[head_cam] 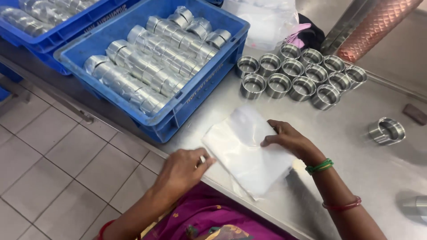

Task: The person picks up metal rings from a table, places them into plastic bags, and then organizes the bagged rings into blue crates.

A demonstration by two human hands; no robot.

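A stack of clear plastic bags lies flat on the steel table. My left hand pinches the stack's near left corner between thumb and fingers. My right hand presses down on the stack's right side with fingers curled. A cluster of several short metal rings stands on the table beyond the bags. One separate metal ring sits to the right of my right hand.
A blue crate holds rows of bagged metal rings at the table's left end. A second blue crate lies behind it. A copper-coloured bottle stands at the back right. Tiled floor lies left.
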